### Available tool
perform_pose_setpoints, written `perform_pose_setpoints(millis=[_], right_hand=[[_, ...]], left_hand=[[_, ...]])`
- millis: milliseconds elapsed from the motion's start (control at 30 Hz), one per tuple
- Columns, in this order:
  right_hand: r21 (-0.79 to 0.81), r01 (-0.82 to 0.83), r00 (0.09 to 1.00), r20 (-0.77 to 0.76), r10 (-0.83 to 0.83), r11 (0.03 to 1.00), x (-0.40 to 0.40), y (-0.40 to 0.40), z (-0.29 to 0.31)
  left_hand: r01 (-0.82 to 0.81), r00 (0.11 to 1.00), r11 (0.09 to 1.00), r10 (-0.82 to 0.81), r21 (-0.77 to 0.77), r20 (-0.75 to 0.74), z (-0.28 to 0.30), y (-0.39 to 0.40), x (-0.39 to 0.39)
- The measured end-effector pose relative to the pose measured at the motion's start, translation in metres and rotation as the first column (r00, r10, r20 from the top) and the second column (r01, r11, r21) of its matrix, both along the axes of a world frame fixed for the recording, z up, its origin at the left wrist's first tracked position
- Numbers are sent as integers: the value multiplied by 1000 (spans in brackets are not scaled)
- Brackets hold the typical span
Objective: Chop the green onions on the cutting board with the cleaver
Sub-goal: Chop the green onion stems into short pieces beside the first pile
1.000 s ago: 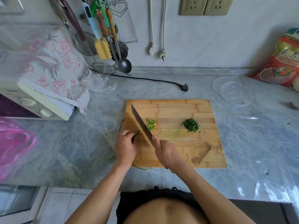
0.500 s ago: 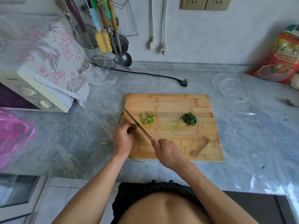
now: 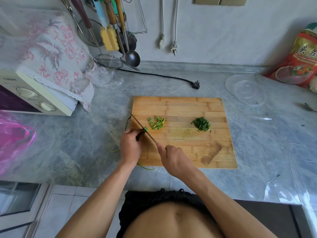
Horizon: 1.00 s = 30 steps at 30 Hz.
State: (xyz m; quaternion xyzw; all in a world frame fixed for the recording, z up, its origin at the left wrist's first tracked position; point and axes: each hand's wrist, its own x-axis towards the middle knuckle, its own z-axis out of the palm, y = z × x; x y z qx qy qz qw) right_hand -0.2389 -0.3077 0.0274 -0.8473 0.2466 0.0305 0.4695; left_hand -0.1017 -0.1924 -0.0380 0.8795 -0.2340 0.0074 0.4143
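Now the left hand [image 3: 130, 146] pins green onions [image 3: 145, 129] at the cutting board's [image 3: 188, 107] left edge, steadying them while the right hand [image 3: 175, 160] grips the cleaver [image 3: 143, 130] slicing beside cut pieces [image 3: 157, 123].

Home kitchen: marble counter [image 3: 171, 86], hanging utensils [image 3: 118, 28], microwave [image 3: 34, 98].

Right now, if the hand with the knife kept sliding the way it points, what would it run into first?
Probably the left hand holding the green onions beside the cleaver; the right hand aims up-left, though depth is unclear.
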Motion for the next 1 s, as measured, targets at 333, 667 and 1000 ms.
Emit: perform_pose_setpoints(millis=[333,667,1000], right_hand=[[-152,-91,980,-191,61,984,2,-2,14],[-135,-119,972,-220,87,984,6,-3,14],[-85,-95,968,-240,72,992,18,-18,17]], left_hand=[[3,1000,1000,-3,-7,29,-4,0,-1],[-12,1000,1000,12,2,-12,-5,1,-1],[-18,999,1000,19,10,-29,-6,0,1]])
